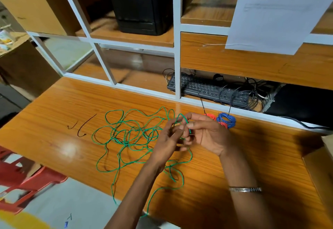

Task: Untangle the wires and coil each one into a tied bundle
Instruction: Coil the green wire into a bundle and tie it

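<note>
both hands [187, 135] pinching green wire [126, 135], keyboard [207, 89] in shelf [177, 48]

Black keyboard [207, 89] lies under printer [142, 5] shelf.

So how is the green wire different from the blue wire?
The green wire sprawls loose and tangled across the table; the blue wire sits in a small neat coil. Both hands, left and right, hold the green wire; nobody touches the blue one. Both are thin wires.
</note>
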`<state>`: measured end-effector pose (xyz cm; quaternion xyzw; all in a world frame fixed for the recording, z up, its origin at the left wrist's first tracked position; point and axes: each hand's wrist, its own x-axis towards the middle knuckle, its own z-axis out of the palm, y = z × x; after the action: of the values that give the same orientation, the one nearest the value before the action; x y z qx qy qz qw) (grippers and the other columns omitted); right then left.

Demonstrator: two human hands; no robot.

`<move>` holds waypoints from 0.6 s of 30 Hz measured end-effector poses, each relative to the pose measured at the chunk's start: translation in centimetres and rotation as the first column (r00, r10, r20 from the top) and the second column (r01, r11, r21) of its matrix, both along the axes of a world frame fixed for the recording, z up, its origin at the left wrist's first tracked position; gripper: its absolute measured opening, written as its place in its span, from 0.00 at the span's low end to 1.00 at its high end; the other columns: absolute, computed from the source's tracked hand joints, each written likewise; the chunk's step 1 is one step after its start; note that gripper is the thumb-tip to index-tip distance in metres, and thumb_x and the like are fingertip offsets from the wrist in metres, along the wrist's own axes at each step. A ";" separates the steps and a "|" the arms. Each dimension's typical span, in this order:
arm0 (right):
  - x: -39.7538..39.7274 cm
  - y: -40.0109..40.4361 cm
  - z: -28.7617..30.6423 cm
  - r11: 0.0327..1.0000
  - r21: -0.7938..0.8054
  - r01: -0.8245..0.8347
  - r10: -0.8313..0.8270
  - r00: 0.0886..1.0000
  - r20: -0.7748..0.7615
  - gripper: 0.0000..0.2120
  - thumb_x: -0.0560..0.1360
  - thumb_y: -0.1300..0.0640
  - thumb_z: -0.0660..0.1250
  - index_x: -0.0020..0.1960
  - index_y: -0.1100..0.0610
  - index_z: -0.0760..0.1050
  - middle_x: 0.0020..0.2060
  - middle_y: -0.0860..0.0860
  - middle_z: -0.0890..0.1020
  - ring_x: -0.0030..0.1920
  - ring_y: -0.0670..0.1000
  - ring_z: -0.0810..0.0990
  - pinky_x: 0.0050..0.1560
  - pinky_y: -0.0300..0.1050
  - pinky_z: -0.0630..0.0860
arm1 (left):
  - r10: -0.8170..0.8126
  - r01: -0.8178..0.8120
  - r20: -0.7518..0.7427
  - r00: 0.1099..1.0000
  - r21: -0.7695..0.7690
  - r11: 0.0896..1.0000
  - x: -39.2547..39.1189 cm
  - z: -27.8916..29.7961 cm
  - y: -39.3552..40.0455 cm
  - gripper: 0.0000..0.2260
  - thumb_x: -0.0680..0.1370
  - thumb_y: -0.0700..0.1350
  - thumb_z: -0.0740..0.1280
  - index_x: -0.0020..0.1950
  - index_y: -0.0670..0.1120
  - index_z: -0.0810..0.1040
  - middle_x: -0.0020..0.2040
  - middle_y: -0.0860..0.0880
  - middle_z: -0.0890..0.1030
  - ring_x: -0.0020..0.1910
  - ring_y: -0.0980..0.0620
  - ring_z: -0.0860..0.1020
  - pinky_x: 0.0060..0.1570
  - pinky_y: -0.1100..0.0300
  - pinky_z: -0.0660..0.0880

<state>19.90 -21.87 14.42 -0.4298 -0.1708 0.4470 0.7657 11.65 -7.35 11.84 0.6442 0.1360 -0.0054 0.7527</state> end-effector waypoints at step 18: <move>2.0 1.6 2.4 0.977 -0.128 -0.172 0.157 0.980 -0.121 0.20 0.83 0.42 0.59 0.52 0.58 0.78 0.31 0.51 0.66 0.30 0.48 0.68 0.35 0.44 0.63 | 0.088 -0.149 0.227 0.970 0.270 0.951 2.7 0.1 1.8 0.12 0.87 0.38 0.58 0.68 0.38 0.76 0.59 0.46 0.85 0.50 0.60 0.84 0.40 0.61 0.83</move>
<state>21.90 -20.25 16.85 -0.4407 -0.1319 0.5426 0.7028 14.36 -5.55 11.93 0.7334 0.0928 0.1284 0.6611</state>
